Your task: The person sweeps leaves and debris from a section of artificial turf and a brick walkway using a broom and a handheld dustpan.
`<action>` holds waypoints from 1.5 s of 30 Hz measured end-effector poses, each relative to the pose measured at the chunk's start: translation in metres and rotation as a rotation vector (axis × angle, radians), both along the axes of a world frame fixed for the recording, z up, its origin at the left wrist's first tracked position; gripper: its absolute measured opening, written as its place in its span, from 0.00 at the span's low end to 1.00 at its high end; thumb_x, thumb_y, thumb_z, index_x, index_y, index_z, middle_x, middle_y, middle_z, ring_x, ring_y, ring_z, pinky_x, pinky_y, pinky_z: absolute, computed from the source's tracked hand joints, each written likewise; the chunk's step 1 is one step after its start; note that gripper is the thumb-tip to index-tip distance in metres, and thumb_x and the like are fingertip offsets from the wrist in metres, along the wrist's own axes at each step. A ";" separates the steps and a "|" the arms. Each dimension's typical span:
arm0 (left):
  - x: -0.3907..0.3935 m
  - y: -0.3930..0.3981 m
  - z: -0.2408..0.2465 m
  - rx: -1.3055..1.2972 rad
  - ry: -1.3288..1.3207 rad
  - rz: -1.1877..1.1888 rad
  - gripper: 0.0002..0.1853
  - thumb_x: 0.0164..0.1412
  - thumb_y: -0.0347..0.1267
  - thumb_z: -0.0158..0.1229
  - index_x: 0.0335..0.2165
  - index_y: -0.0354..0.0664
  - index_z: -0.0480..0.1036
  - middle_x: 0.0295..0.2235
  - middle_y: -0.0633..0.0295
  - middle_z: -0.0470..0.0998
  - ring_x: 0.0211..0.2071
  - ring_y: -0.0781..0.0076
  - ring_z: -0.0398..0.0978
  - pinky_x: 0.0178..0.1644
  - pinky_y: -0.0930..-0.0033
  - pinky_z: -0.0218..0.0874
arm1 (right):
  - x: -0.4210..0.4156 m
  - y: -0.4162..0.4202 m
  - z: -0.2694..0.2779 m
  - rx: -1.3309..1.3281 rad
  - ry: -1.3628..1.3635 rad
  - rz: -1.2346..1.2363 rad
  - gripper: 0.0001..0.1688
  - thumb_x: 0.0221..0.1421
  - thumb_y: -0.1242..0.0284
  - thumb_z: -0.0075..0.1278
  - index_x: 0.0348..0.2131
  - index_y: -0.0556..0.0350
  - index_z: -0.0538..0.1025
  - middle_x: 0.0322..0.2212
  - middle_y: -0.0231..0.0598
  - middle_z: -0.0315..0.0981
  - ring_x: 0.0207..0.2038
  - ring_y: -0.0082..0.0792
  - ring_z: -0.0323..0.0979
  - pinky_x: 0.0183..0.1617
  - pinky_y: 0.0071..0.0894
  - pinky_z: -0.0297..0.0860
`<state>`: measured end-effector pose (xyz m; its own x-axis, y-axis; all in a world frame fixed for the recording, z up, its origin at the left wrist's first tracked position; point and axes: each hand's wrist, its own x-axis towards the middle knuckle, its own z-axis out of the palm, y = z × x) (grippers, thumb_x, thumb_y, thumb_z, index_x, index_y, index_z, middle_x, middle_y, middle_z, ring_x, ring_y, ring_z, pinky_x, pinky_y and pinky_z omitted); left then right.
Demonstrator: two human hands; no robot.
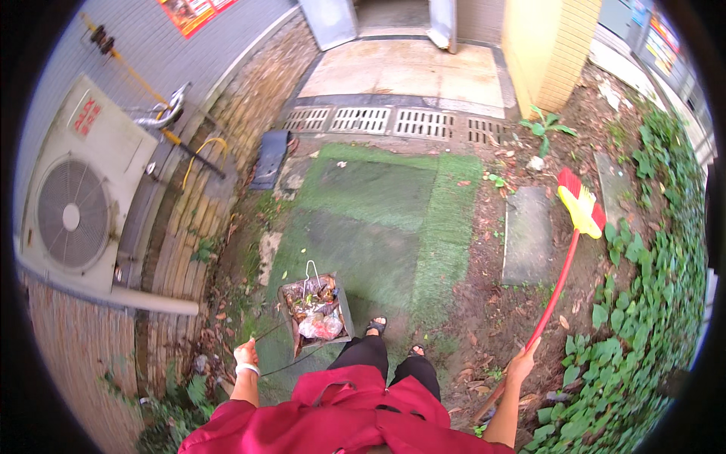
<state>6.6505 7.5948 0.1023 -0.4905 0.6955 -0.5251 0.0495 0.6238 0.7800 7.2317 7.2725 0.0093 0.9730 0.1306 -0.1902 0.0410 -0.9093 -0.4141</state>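
Observation:
My left hand (247, 353), with a white band at its wrist, is closed around a thin dark wire or cord handle (271, 331). The handle runs to a metal dustpan (347, 318), which hangs or rests just left of my feet. Inside the dustpan lie a crumpled clear plastic bag (321, 326), dry leaves and other litter. A bent white wire (309, 272) sticks up from its far side. On the right, my right hand (522, 362) grips the red handle (557, 289) of a broom. Its yellow head with red bristles (581, 205) points up and away over the soil.
Worn artificial turf (363, 227) lies ahead, with drain grates (363, 120) and an open doorway (392, 14) beyond. An AUX air conditioner unit (85, 187) stands left above a brick ledge (181, 249). Stone slabs (527, 235) and leafy vines (641, 301) line the right.

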 end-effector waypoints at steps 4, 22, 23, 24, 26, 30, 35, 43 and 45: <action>-0.022 -0.050 0.004 0.032 -0.057 0.086 0.14 0.47 0.30 0.56 0.14 0.47 0.59 0.07 0.74 0.50 0.06 0.83 0.44 0.09 0.76 0.34 | 0.003 0.006 -0.047 -0.294 0.080 0.081 0.35 0.50 0.71 0.41 0.55 0.42 0.47 0.26 0.52 0.70 0.29 0.48 0.70 0.31 0.44 0.64; -0.085 -0.212 -0.102 0.059 0.070 0.646 0.16 0.43 0.29 0.58 0.11 0.46 0.58 0.08 0.74 0.56 0.08 0.83 0.49 0.11 0.75 0.36 | -0.030 0.065 -0.109 0.098 0.472 0.568 0.17 0.41 0.81 0.46 0.36 0.60 0.65 0.17 0.30 0.62 0.19 0.27 0.61 0.23 0.28 0.61; -0.096 -0.240 -0.117 0.062 0.137 0.696 0.16 0.43 0.29 0.58 0.10 0.46 0.58 0.09 0.74 0.56 0.09 0.84 0.49 0.12 0.75 0.36 | -0.069 0.106 -0.065 0.090 0.677 0.441 0.17 0.42 0.83 0.45 0.37 0.61 0.65 0.18 0.29 0.62 0.20 0.28 0.63 0.24 0.27 0.61; -0.107 -0.257 -0.139 0.098 0.088 0.740 0.17 0.42 0.28 0.58 0.09 0.46 0.58 0.09 0.74 0.57 0.10 0.84 0.49 0.13 0.74 0.36 | -0.084 0.128 -0.062 0.098 0.679 0.502 0.19 0.43 0.84 0.44 0.40 0.60 0.64 0.18 0.30 0.63 0.18 0.27 0.62 0.22 0.26 0.61; -0.098 -0.251 -0.140 0.077 -0.019 0.864 0.15 0.42 0.28 0.59 0.11 0.45 0.59 0.09 0.74 0.57 0.09 0.84 0.50 0.12 0.75 0.37 | -0.087 0.163 -0.098 0.188 0.498 0.784 0.25 0.44 0.85 0.44 0.45 0.59 0.61 0.19 0.31 0.63 0.18 0.26 0.62 0.20 0.25 0.60; -0.080 -0.280 -0.180 0.083 -0.032 1.132 0.18 0.45 0.32 0.57 0.10 0.50 0.56 0.07 0.76 0.53 0.06 0.84 0.46 0.09 0.76 0.35 | -0.077 0.259 -0.203 0.308 0.486 1.189 0.33 0.44 0.86 0.42 0.52 0.56 0.56 0.26 0.35 0.65 0.23 0.25 0.63 0.24 0.23 0.62; -0.039 -0.304 -0.138 0.073 -0.051 1.395 0.18 0.45 0.32 0.57 0.11 0.51 0.56 0.07 0.76 0.53 0.06 0.84 0.45 0.09 0.77 0.34 | -0.139 0.404 -0.177 -0.064 0.358 1.402 0.36 0.46 0.82 0.44 0.54 0.51 0.52 0.25 0.40 0.67 0.23 0.34 0.64 0.32 0.32 0.63; 0.029 -0.269 -0.163 0.109 0.008 1.843 0.18 0.45 0.31 0.57 0.10 0.50 0.56 0.07 0.74 0.55 0.05 0.83 0.47 0.08 0.77 0.36 | -0.333 0.574 -0.205 -0.250 0.134 1.952 0.25 0.45 0.74 0.46 0.46 0.56 0.61 0.24 0.50 0.69 0.25 0.41 0.67 0.31 0.38 0.64; 0.044 -0.238 -0.185 0.036 0.063 1.958 0.18 0.45 0.31 0.57 0.09 0.49 0.57 0.06 0.73 0.56 0.05 0.83 0.48 0.08 0.78 0.37 | -0.383 0.628 -0.247 -0.313 0.181 2.059 0.25 0.44 0.74 0.46 0.44 0.56 0.62 0.24 0.51 0.69 0.25 0.42 0.67 0.30 0.38 0.63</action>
